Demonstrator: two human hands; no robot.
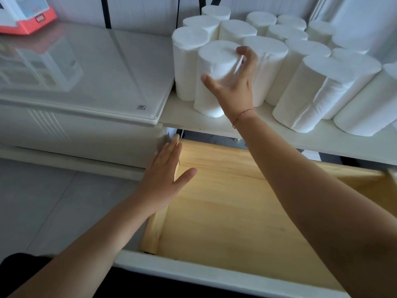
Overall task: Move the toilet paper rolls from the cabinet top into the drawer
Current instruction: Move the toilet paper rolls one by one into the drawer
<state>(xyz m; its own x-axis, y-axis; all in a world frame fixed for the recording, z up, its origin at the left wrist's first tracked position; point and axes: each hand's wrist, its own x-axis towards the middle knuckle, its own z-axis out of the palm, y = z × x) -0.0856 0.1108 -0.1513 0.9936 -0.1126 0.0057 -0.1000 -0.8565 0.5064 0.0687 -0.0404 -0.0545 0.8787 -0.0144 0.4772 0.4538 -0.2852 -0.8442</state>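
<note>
Several white toilet paper rolls (268, 61) stand upright, packed together on the white cabinet top (279, 134). My right hand (234, 80) reaches to the front-left roll (211, 82); thumb and fingers are spread around its side, blurred, not clearly closed on it. Below, the wooden drawer (225, 201) stands pulled out, with nothing visible inside. My left hand (165, 177) is flat, fingers straight, over the drawer's left wall near the cabinet.
A white chest with a glossy glass lid (86, 67) adjoins the cabinet on the left. An orange-and-white box (25, 16) sits at its back left corner. Grey tiled floor (53, 201) lies below left. The drawer's white front (214, 274) is nearest me.
</note>
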